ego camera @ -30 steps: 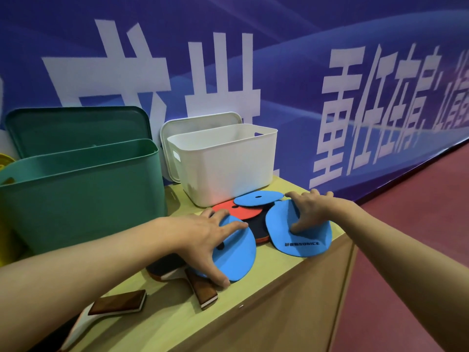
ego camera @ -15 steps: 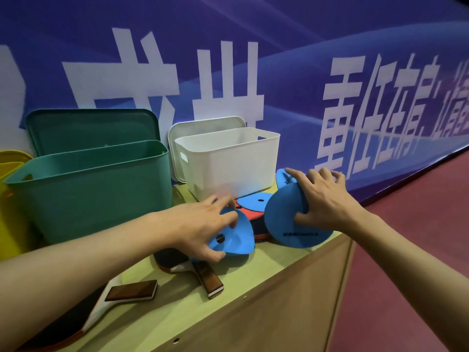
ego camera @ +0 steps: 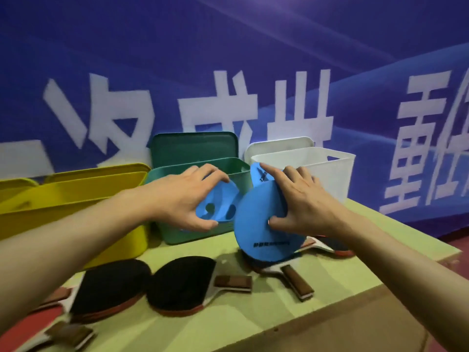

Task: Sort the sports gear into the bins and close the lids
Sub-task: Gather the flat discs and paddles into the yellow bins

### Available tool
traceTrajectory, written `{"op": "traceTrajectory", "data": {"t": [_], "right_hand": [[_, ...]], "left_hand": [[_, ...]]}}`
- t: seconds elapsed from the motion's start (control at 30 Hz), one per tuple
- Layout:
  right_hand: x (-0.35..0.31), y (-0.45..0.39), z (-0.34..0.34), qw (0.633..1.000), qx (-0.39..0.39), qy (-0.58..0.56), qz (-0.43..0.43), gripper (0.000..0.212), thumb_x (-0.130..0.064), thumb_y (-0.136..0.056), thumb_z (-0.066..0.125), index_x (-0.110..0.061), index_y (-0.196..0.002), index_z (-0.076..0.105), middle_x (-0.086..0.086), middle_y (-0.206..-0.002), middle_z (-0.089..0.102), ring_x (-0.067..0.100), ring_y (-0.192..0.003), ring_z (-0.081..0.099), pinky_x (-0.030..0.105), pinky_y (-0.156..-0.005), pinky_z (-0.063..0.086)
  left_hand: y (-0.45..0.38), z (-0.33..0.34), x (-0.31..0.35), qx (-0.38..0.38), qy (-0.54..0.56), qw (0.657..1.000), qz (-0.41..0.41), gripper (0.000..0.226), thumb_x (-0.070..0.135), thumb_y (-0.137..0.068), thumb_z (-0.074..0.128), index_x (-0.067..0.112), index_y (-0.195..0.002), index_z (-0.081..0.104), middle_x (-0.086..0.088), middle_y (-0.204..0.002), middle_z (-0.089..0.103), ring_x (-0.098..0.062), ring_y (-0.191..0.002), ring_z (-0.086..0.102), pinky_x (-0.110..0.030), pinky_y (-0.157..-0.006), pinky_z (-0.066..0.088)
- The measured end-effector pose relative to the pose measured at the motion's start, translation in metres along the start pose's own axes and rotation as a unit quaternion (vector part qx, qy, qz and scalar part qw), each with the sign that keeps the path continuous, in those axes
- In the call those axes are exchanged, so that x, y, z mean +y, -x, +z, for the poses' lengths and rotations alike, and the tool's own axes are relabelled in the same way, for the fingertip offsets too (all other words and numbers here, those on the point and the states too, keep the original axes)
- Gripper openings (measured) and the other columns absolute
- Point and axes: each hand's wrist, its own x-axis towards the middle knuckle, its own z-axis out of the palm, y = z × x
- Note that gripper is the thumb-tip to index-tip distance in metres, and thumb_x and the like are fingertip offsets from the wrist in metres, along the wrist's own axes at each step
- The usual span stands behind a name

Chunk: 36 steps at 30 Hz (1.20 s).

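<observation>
My left hand (ego camera: 185,196) grips a bent blue flat disc with holes (ego camera: 218,207), lifted in front of the green bin (ego camera: 228,168). My right hand (ego camera: 302,199) grips a larger blue disc with black lettering (ego camera: 256,224), held tilted on edge just right of the green bin, with a second blue disc (ego camera: 257,174) behind it. Both discs are off the table. The green bin stands open with its green lid (ego camera: 195,146) leaning behind it. To its right the white bin (ego camera: 337,171) is open, its white lid (ego camera: 276,146) propped behind.
A yellow bin (ego camera: 76,196) stands at the left. Black-faced table tennis paddles (ego camera: 182,283) (ego camera: 109,288) lie on the yellow-green table (ego camera: 368,250), with more paddles (ego camera: 297,278) under my right hand. The table's front edge and right corner are close; red floor lies beyond.
Both hands have lifted their blue discs off the table and carried them left toward the green bin. The camera has swung left, showing the yellow bin and more paddles.
</observation>
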Motion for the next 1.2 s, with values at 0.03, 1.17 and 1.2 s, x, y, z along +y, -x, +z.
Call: {"op": "traceTrajectory", "data": {"t": [0.03,1.17,1.2], "right_hand": [[-0.019,-0.012,0.003,1.000,0.000,-0.016,-0.009,0.111,-0.066,-0.065,0.058,-0.040,-0.160,0.006,-0.003,-0.121,0.040,0.022,-0.111,0.034,0.043,-0.096,0.036],[-0.339,-0.292,0.119,0.980,-0.195,-0.038,-0.016,0.063,-0.063,-0.087,0.067,-0.029,-0.139,0.056,0.013,-0.158,0.026,0.044,-0.149,0.016,0.070,-0.112,0.026],[-0.326,-0.281,0.114,0.982,-0.184,-0.044,-0.017,0.061,-0.063,-0.088,0.065,-0.031,-0.139,0.055,0.012,-0.154,0.029,0.042,-0.147,0.018,0.070,-0.111,0.027]], "left_hand": [[0.019,-0.006,-0.016,0.004,0.000,1.000,-0.017,0.085,0.076,-0.077,0.057,0.037,-0.145,0.026,0.009,-0.142,0.033,-0.018,-0.120,0.046,-0.045,-0.099,0.049],[0.225,-0.023,-0.276,-0.096,0.043,0.962,-0.253,0.077,0.039,-0.103,0.058,0.034,-0.162,0.009,-0.003,-0.161,0.025,-0.024,-0.141,0.035,-0.041,-0.115,0.037],[0.216,-0.022,-0.270,-0.094,0.046,0.964,-0.243,0.077,0.039,-0.103,0.058,0.034,-0.162,0.010,-0.002,-0.161,0.025,-0.023,-0.141,0.035,-0.042,-0.115,0.038]]}}
